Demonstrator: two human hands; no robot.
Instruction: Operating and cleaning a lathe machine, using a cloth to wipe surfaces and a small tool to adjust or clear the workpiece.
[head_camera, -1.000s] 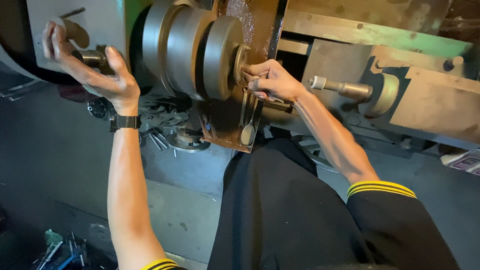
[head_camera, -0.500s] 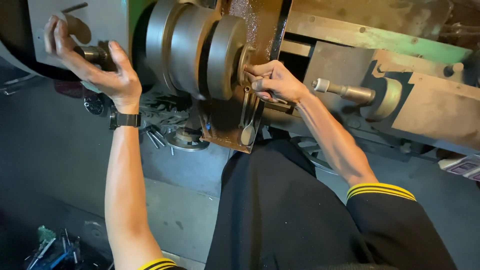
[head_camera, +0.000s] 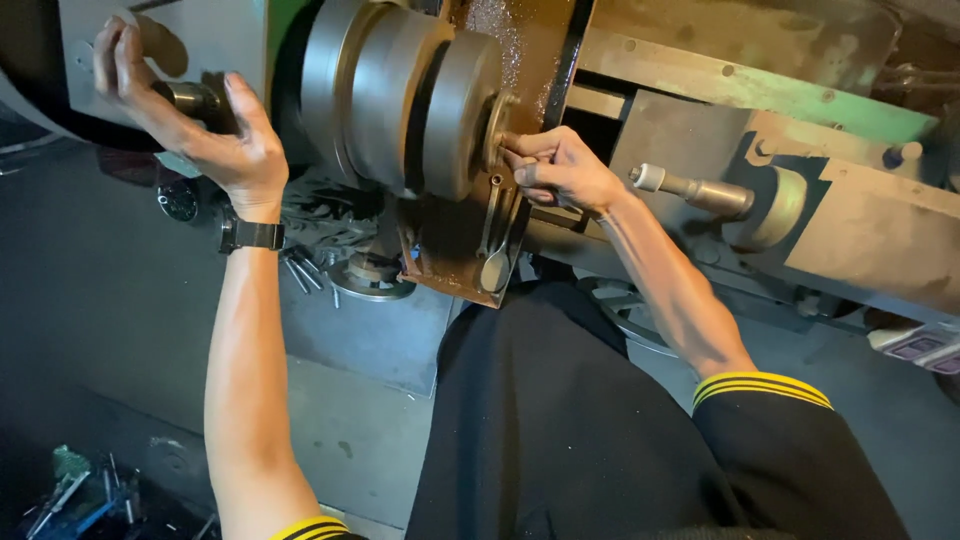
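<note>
The dull grey metal drum (head_camera: 400, 95) sits boxed between machine walls, my right hand (head_camera: 560, 170) pinching its hub, my left hand (head_camera: 200, 125) clamped on a knob (head_camera: 190, 98).

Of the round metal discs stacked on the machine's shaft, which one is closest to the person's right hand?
The smallest, rightmost disc. The right hand has its fingertips at the hub on that disc's face, while the wider discs sit further left, toward the left hand.
</note>
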